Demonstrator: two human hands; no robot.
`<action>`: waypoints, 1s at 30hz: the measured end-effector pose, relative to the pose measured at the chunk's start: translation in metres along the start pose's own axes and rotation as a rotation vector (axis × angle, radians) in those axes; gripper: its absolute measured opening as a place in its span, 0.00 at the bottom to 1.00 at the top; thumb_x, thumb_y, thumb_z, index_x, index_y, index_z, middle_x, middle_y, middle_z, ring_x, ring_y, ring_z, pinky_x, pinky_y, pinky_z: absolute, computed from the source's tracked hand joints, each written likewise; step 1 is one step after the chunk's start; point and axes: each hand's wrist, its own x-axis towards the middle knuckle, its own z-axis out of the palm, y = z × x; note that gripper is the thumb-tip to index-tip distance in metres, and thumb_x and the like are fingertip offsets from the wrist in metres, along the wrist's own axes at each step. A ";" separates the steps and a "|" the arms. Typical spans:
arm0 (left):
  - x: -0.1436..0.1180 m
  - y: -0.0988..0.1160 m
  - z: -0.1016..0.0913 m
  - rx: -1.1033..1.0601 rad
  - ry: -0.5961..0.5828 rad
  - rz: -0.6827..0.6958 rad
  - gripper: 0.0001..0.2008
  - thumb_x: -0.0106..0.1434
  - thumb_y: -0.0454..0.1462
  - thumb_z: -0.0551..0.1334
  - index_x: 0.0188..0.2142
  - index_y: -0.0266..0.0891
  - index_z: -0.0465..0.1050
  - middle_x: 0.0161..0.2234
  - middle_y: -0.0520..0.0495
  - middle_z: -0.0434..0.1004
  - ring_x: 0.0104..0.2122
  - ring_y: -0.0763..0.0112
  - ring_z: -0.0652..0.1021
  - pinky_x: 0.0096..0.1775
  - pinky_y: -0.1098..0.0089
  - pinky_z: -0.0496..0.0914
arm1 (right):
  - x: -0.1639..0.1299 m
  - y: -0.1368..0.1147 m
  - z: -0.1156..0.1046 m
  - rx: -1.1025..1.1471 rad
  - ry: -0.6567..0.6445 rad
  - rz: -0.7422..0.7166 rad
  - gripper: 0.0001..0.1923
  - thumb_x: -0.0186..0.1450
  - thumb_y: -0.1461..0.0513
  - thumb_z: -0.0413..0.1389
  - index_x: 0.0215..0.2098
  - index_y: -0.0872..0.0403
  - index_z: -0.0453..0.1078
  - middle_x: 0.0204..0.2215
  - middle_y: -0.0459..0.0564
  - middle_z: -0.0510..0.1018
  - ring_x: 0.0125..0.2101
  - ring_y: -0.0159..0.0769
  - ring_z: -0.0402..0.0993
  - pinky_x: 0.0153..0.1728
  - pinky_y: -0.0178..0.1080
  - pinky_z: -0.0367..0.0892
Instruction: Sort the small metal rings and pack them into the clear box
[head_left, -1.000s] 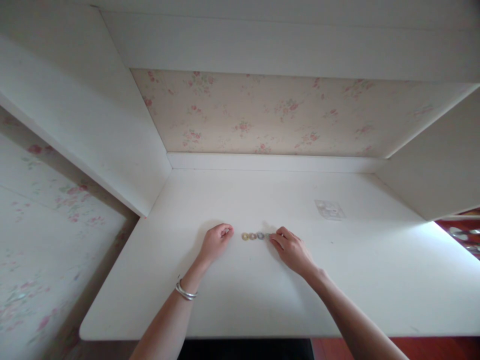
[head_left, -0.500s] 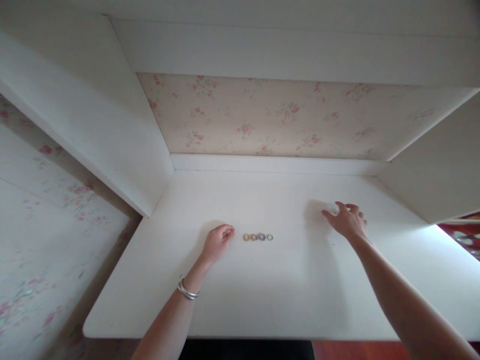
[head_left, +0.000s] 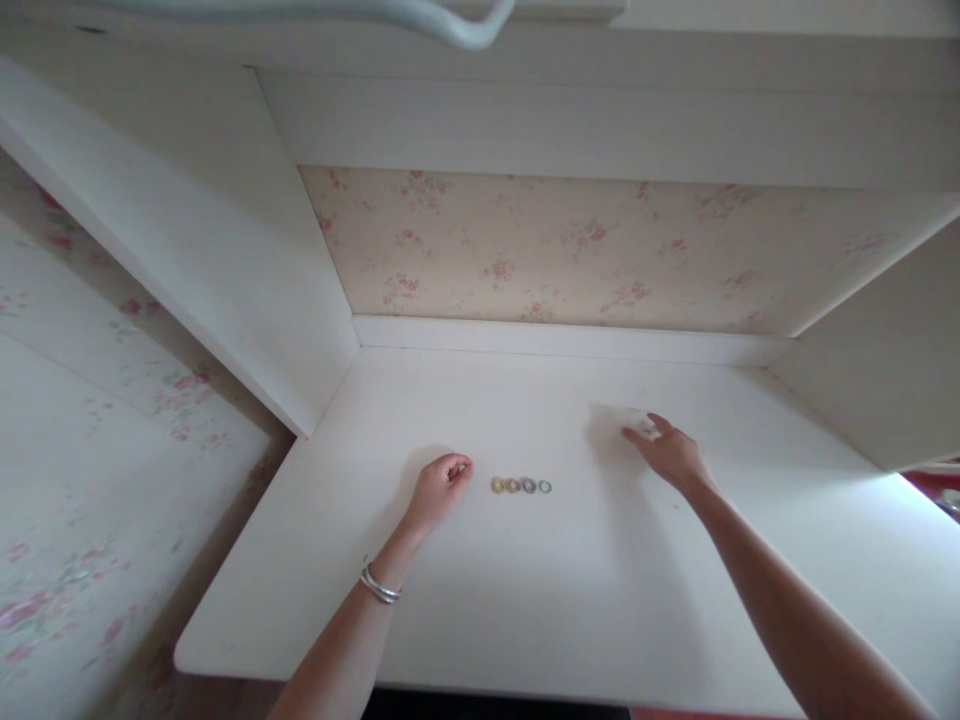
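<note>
My left hand [head_left: 441,490] rests on the white desk with its fingers curled together. Whatever they may hold is hidden. Just to its right lies a short row of small coloured rings: a yellowish ring [head_left: 498,485], a brownish one, a dark grey one and, at the right end, a thin greenish ring [head_left: 545,487]. Farther right and back, my right hand [head_left: 670,452] has its thumb and fingers around a small, whitish see-through object [head_left: 639,418], whose kind I cannot make out. A silver bangle [head_left: 380,585] circles my left wrist.
The white desktop [head_left: 480,590] has a raised strip [head_left: 570,338] at the back. White side panels [head_left: 225,260] stand left and right, and a shelf [head_left: 555,115] hangs above. A pale curved bar [head_left: 420,15] crosses the top.
My right hand has moved left, nearer the rings, with the whitish see-through object. My left hand stays beside the row. The view has tipped slightly upward.
</note>
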 end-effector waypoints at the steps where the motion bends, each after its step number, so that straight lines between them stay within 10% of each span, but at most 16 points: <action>1: 0.002 0.001 0.000 0.010 0.013 0.005 0.14 0.62 0.44 0.55 0.35 0.38 0.74 0.26 0.51 0.72 0.25 0.73 0.70 0.30 0.73 0.64 | -0.008 -0.016 0.001 0.042 -0.021 -0.033 0.39 0.58 0.40 0.48 0.59 0.54 0.59 0.42 0.59 0.76 0.43 0.49 0.72 0.40 0.45 0.66; 6: 0.010 0.011 0.004 0.058 0.011 0.079 0.13 0.59 0.42 0.58 0.40 0.38 0.73 0.36 0.47 0.72 0.30 0.73 0.71 0.37 0.70 0.68 | -0.048 -0.091 0.015 0.223 -0.047 -0.253 0.34 0.59 0.42 0.50 0.57 0.50 0.61 0.41 0.54 0.77 0.41 0.42 0.74 0.39 0.41 0.67; 14: 0.035 0.024 0.022 0.150 -0.024 0.240 0.39 0.48 0.45 0.69 0.57 0.39 0.59 0.56 0.39 0.62 0.55 0.55 0.64 0.55 0.57 0.60 | -0.083 -0.162 0.037 0.244 -0.089 -0.443 0.29 0.60 0.46 0.52 0.55 0.49 0.62 0.46 0.53 0.75 0.41 0.41 0.74 0.39 0.39 0.66; 30: 0.051 0.024 0.038 0.273 0.032 0.253 0.34 0.46 0.40 0.69 0.52 0.37 0.64 0.50 0.40 0.70 0.50 0.57 0.69 0.52 0.60 0.64 | -0.098 -0.164 0.034 0.169 -0.047 -0.493 0.21 0.62 0.48 0.50 0.50 0.46 0.69 0.45 0.48 0.76 0.41 0.41 0.74 0.41 0.37 0.65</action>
